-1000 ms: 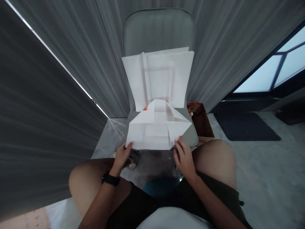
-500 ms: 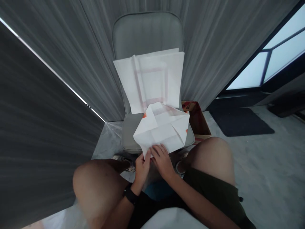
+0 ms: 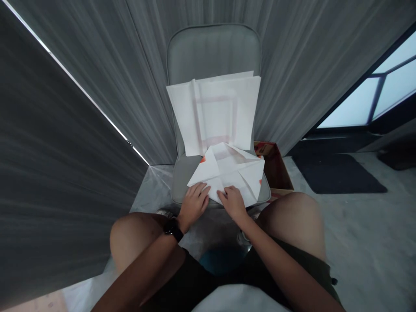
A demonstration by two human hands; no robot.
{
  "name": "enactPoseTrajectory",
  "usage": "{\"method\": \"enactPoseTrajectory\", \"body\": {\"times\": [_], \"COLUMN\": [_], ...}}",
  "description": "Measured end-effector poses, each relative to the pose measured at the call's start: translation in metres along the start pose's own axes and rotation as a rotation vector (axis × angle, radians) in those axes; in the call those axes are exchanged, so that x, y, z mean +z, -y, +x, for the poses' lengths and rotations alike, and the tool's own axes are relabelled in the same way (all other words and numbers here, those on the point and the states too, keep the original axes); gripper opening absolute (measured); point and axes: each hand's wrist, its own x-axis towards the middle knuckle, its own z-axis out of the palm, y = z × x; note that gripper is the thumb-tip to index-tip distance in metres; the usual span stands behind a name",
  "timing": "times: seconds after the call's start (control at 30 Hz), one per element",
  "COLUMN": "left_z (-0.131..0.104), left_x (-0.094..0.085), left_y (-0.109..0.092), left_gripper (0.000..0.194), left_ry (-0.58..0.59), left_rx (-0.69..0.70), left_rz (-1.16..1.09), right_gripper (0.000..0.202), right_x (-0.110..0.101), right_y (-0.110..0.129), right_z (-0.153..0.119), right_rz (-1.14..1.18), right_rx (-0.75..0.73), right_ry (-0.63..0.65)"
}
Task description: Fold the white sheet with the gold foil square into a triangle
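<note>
Both left hand (image 3: 195,201), fingers loosely spread, and right hand (image 3: 232,202), grip impossible to tell, touched near edge of folded paper (image 3: 227,167). It lay ahead on chair (image 3: 183,171), long axis crosswise, right end farther.

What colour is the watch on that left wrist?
The watch is black, band and face alike; the head view shows it best.

Grey curtains (image 3: 292,65) hang at the back and left, an open box (image 3: 282,170) stands on the mottled floor (image 3: 364,234), and farther right a dark mat (image 3: 339,173) lies near bright framed panes (image 3: 351,102).
</note>
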Motion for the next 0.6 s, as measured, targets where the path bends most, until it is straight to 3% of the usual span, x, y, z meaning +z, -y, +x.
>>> {"method": "enactPoseTrajectory", "body": {"times": [0.2,0.3,0.37,0.47,0.6], "left_z": [-0.008,-0.005,-0.001,0.002,0.005], "left_x": [0.021,0.025,0.027,0.03,0.034], "left_y": [0.006,0.006,0.007,0.007,0.005], "left_gripper": [0.038,0.038,0.038,0.039,0.04], "left_ry": [0.054,0.051,0.049,0.057,0.07], "left_rx": [0.061,0.038,0.022,0.027,0.028], "left_rz": [0.009,0.004,-0.01,-0.029,-0.032], "right_gripper": [0.025,0.021,0.031,0.042,0.046], "right_x": [-0.008,-0.003,0.004,0.015,0.024], "right_y": [0.004,0.0,-0.005,-0.015,-0.031], "right_z": [0.012,0.009,0.004,-0.005,-0.009], "right_rz": [0.013,0.026,0.009,-0.029,-0.08], "right_rx": [0.155,0.165,0.077,-0.196,-0.427], "right_ry": [0.106,0.03,-0.101,-0.284,-0.301]}}
